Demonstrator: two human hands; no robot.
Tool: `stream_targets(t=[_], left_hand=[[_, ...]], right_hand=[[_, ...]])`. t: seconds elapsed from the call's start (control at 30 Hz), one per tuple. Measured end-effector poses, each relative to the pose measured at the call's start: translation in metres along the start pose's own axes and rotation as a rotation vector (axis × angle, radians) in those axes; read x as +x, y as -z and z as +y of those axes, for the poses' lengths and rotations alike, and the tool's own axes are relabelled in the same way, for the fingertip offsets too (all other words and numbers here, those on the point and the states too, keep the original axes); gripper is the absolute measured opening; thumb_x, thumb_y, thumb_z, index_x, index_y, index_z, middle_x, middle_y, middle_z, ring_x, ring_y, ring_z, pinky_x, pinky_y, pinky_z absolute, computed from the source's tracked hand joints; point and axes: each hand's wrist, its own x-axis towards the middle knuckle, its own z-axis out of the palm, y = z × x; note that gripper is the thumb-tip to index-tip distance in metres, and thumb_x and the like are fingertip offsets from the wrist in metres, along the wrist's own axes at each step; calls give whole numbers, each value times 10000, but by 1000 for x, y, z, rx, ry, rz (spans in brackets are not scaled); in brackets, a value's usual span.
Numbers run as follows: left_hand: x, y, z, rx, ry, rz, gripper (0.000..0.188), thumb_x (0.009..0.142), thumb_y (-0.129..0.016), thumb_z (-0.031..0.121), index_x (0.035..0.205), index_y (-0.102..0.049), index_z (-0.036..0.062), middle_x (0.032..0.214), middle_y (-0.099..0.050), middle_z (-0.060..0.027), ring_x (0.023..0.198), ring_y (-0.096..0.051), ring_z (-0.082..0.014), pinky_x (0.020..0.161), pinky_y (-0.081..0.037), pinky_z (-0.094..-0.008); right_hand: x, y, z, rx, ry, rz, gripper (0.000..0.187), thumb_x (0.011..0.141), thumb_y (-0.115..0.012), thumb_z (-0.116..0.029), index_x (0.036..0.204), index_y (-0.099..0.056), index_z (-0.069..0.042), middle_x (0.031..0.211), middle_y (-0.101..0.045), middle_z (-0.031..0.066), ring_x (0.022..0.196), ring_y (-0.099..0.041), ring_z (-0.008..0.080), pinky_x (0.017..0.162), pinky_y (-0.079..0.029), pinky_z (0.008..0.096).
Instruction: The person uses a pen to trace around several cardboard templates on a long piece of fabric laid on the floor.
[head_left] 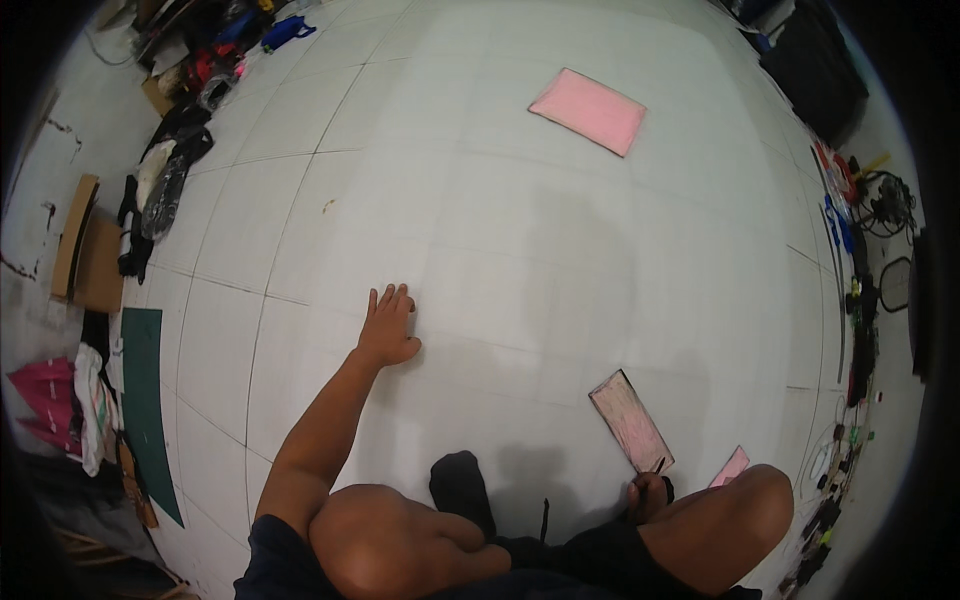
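Note:
My left hand is stretched over the pale floor with its fingers spread, holding nothing. Whether the palm touches the floor I cannot tell. Low on the right, partly hidden beside my bent leg, my right hand has its fingers curled. A thin dark stick-like thing pokes up from it, too small to name. Just beyond those fingers lies a narrow pink rectangular panel with dark edges. Part of another pink piece shows behind my knee. Farther off, a wider pink rectangular panel rests flat on the floor.
White tiled floor spreads ahead. Along the left wall are a green mat, a cardboard box, a magenta bag and wrapped items. Cables and a black bag line the right. My dark-socked foot is close in.

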Motion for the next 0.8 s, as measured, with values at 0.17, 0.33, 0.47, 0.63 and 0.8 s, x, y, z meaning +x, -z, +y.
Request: stream_targets(t=[0.17,0.33,0.47,0.63,0.8], left_hand=[[11,11,19,19,-70,150,545,734,-646,163,1242,-512,22,1611,-386,-280,1553,-256,-478,1281,-108,-640],[10,4,48,34,-202,-38,596,737,-656,167,1290,-512,-2,1553,-457,-248,1532,-290,-485,1283,-117,-637],[25,1,72,40,-239,-2,625,720,-684,175,1295,-520,-7,1532,-484,-232,1529,-294,-483,1278,-130,-646],[21,-2,102,68,-392,-93,499,717,-678,141,1182,-530,39,1605,-399,-268,1547,-264,-472,1279,-129,-645],[30,-9,120,131,-357,-138,522,717,-686,143,1201,-527,32,1606,-412,-244,1541,-297,-457,1294,-108,-627]], right_hand=[[-2,2,13,8,-6,-36,200,861,-740,-66,964,-569,-53,878,-626,126,796,-606,325,751,-476,443],[2,3,4,-17,-91,-75,206,837,-754,-76,956,-586,-61,878,-637,130,808,-614,326,756,-480,441],[1,16,-6,-49,-215,-91,140,838,-741,-94,912,-626,-63,857,-637,131,819,-618,330,773,-486,440],[15,21,-17,-60,-299,-199,139,816,-751,-88,905,-647,-66,863,-656,125,832,-630,340,773,-488,443],[8,20,-5,42,-255,-158,153,819,-754,-99,922,-646,-67,882,-664,132,839,-638,342,773,-491,436]])
